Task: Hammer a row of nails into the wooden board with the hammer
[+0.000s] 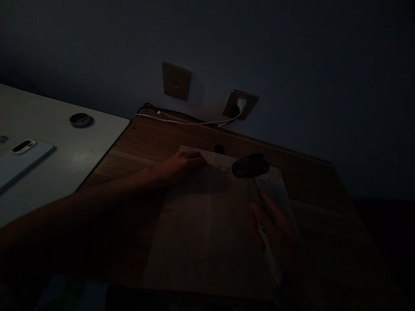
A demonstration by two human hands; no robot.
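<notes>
A pale wooden board lies on the brown wooden table. My right hand is wrapped round the handle of a mallet, whose dark head is over the board's far right part. Near the board's far left corner, my left hand has its fingers closed together at the surface; anything between its fingertips is too dark to make out. Small dark bits show on the board between my left hand and the mallet head. Just past the board's far edge is a small dark object.
The brown table meets a wall with two socket plates, one holding a white plug. A white cable runs along the back. On the white table at left are a round dish and a pale phone-like object.
</notes>
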